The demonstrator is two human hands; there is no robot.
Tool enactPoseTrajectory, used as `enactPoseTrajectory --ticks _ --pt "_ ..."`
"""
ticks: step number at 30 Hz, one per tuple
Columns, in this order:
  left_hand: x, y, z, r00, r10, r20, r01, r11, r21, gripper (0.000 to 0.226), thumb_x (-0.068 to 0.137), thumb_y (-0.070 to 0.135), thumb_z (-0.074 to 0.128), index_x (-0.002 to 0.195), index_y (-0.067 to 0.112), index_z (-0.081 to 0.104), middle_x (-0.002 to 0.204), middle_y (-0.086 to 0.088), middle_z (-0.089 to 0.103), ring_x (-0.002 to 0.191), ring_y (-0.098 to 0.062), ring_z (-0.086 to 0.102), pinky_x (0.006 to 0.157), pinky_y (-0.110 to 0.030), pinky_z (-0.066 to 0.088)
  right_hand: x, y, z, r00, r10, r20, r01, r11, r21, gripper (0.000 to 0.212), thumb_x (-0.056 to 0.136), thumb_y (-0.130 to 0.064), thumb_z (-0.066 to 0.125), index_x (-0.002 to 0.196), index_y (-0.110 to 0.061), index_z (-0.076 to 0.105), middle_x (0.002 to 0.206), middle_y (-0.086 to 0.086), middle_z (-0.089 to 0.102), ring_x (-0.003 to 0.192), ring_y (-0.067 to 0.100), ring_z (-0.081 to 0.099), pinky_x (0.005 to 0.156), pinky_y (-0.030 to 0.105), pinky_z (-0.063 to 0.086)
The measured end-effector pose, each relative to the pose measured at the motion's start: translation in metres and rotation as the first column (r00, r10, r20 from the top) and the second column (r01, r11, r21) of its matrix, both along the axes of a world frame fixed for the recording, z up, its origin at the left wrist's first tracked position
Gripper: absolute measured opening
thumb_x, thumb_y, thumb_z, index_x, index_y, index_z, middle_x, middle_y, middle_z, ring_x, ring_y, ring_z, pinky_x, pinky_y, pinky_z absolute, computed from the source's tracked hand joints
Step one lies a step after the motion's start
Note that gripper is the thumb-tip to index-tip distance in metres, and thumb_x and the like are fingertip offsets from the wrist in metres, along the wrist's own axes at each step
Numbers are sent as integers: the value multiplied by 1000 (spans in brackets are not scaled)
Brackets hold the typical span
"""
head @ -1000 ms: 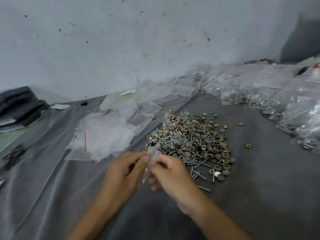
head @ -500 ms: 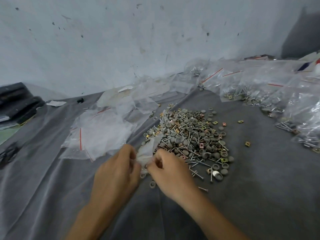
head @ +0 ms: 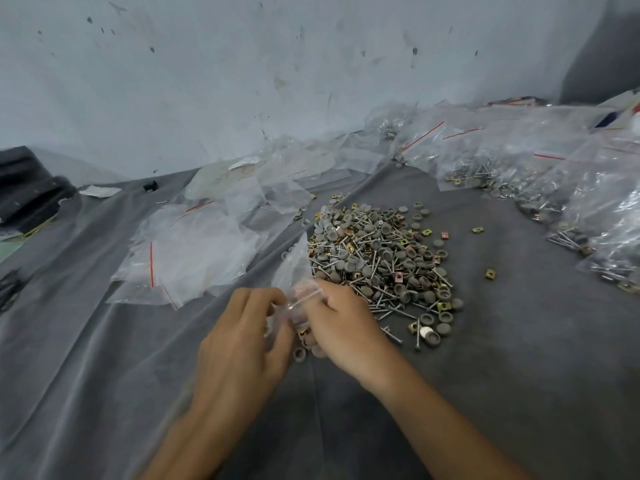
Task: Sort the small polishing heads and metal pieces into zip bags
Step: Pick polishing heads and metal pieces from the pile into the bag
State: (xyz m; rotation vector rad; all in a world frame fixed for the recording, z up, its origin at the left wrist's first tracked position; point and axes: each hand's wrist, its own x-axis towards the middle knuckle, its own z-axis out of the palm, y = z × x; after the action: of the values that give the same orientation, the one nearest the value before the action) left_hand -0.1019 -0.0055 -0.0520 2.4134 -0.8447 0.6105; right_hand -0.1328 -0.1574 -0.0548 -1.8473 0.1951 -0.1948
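The clear, crumpled zip bag (head: 294,268) has spread wider in the right hand (head: 341,323).

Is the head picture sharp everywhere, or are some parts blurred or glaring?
Head view: the parts pile is fairly sharp; the zip bag between left hand and right hand is blurred; the filled bags at right glare; the wall base looks curved.

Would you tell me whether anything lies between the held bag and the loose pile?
Nothing visible does: the left hand and right hand pinch the zip bag right beside the pile, at its near-left edge.
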Motion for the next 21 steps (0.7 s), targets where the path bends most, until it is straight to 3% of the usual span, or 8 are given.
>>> enactPoseTrajectory --ticks 5,7,9,11,13,15,19,21 --pt "5 3 2 998 10 -56 -13 998 -66 43 75 5 75 90 33 46 81 12 50 64 -9 46 54 -28 40 -1 0 -4 998 61 -8 -62 986 -154 27 99 -16 44 117 -24 63 91 2 71 83 25 68 76 52 57" --pt "4 6 6 1000 -15 7 16 991 -130 36 72 5 68 87 31 48 79 14 46 66 -10 43 53 -32 42 -1 -1 -7 998 11 60 5 964 -267 47 96 -11 52 138 -33 52 92 -1 69 83 23 66 75 44 55" --pt "5 8 7 996 -43 73 50 994 -100 25 74 9 62 88 28 53 84 13 47 68 -9 45 53 -32 44 -2 -2 -9 987 -3 158 68 911 -406 77 92 -13 65 154 -39 29 99 -3 65 83 21 64 73 38 51" --pt "6 6 4 992 -82 98 84 996 -13 19 81 12 58 91 27 55 90 9 52 68 -14 51 50 -36 48 -4 -4 -8 964 26 266 124 837 -532 86 86 -15 75 154 -40 29 109 -3 56 90 19 60 74 36 52" --pt "8 7 1 989 -103 102 98 994 54 9 86 21 50 93 27 54 92 3 55 67 -22 56 47 -41 50 -5 -2 -7 929 58 366 182 787 -589 65 81 -19 78 140 -32 53 112 -1 51 101 19 56 77 38 56" --pt "11 10 -1 988 -95 119 89 995 55 11 86 27 46 91 24 55 93 1 56 65 -25 57 45 -41 49 -5 2 -7 891 89 444 202 799 -566 44 77 -17 78 119 -22 67 113 1 50 107 22 54 76 41 58" --pt "14 14 -4 993 -56 105 64 995 -71 8 89 26 50 96 28 55 97 9 52 68 -16 53 52 -37 49 -6 4 -7 848 44 528 268 824 -500 20 79 -12 81 97 -13 73 104 3 54 98 22 56 73 39 55" --pt "13 11 -2 999 2 40 3 990 -138 9 90 36 55 99 35 51 94 14 50 70 -9 51 56 -34 47 -7 3 -4 817 -19 576 344 819 -460 14 81 -12 80 92 -12 72 98 2 57 89 21 58 68 36 53"
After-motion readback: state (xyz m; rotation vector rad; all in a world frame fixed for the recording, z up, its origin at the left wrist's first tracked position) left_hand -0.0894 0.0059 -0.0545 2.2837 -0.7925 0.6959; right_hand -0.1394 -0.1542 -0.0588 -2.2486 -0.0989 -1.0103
